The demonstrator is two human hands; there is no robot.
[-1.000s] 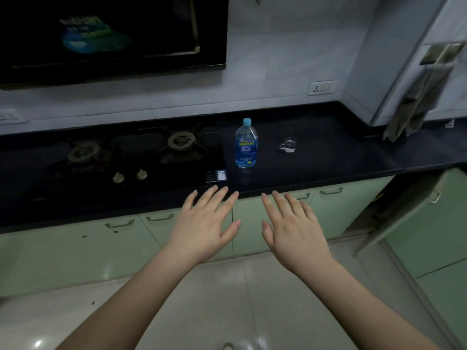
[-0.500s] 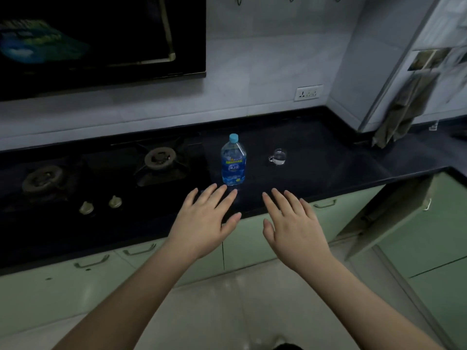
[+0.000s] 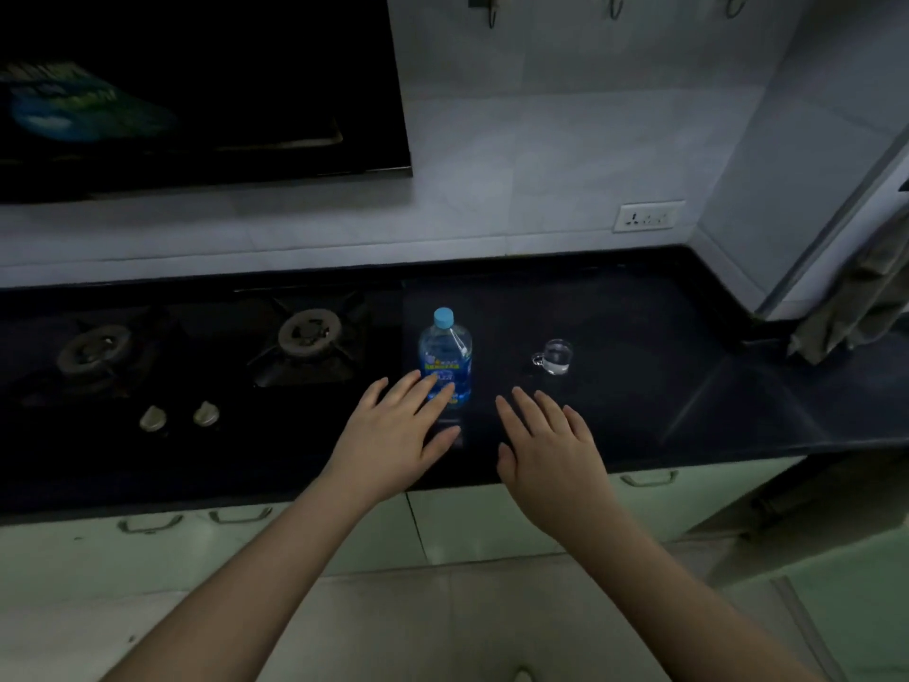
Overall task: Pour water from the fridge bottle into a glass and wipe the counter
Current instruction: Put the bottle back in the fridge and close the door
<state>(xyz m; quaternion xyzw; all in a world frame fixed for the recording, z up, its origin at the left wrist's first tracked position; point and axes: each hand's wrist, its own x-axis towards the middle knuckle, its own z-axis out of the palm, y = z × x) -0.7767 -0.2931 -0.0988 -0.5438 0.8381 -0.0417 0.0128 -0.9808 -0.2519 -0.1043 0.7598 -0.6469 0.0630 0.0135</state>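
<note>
Dark counter (image 3: pixel 639 386) is bearing the upright bottle (image 3: pixel 445 356) just beyond the left hand (image 3: pixel 393 435)'s straight, empty fingers (image 3: pixel 433 393); right hand (image 3: pixel 551 445) is likewise spread, farther off.

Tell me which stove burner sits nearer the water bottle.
The right burner, just left of the bottle; the other burner lies further left.

Clear plastic water bottle with pale blue plastic cap and glossy blue printed label (image 3: pixel 445 359). Small transparent glass cup with handle (image 3: pixel 555 356), smooth and shiny. Polished black stone desk (image 3: pixel 688 386), glossy, reflective. Black gas hob with dull metal burner rings (image 3: pixel 310 332) and two metallic knobs (image 3: pixel 179 416). Pale green cabinet fronts with metal handles (image 3: pixel 492 519), satin. Glossy black chimney hood (image 3: pixel 196 91). Grey-green hanging cloth (image 3: pixel 856 297), apparently soft fabric; dim view.
</note>
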